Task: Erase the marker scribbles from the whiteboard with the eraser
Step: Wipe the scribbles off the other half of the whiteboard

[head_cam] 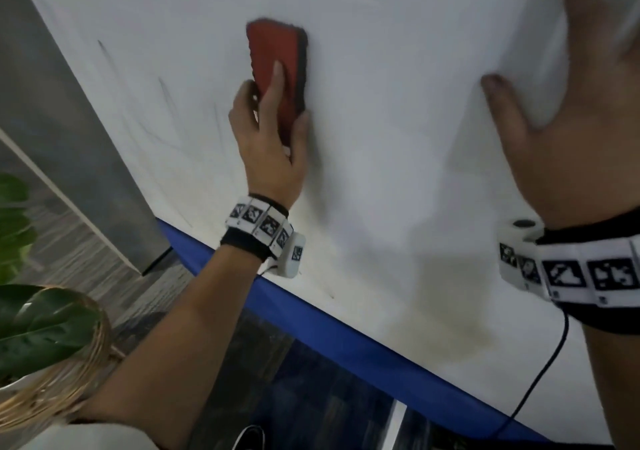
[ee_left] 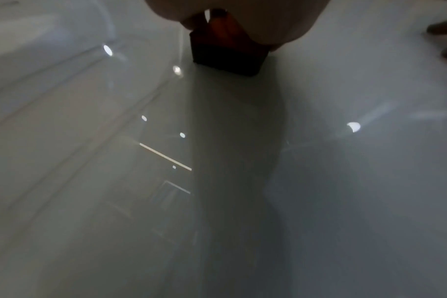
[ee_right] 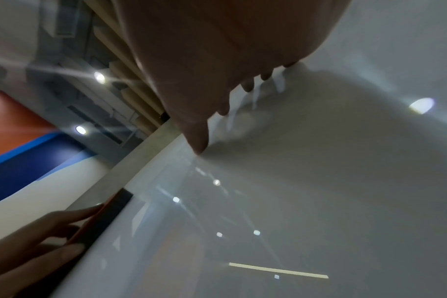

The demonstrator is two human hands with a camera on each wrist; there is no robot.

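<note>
A red eraser [head_cam: 275, 68] with a dark felt underside lies flat against the whiteboard [head_cam: 398, 137]. My left hand [head_cam: 272, 127] grips its lower end, index finger along the red back, thumb on the right edge. The left wrist view shows the eraser [ee_left: 227, 50] under the palm, felt side on the board. Faint grey marker scribbles [head_cam: 166, 103] remain left of the eraser. My right hand [head_cam: 568, 96] presses flat on the board at the right, fingers straight and spread. From the right wrist, its fingertips [ee_right: 199, 145] touch the glossy surface, and the eraser [ee_right: 102, 219] appears edge-on at lower left.
A blue band [head_cam: 329, 325] runs along the board's lower edge. A grey pillar [head_cam: 69, 130] borders the board at left. A potted plant in a wicker basket [head_cam: 52, 373] stands at lower left. A black cable [head_cam: 540, 373] hangs from my right wrist.
</note>
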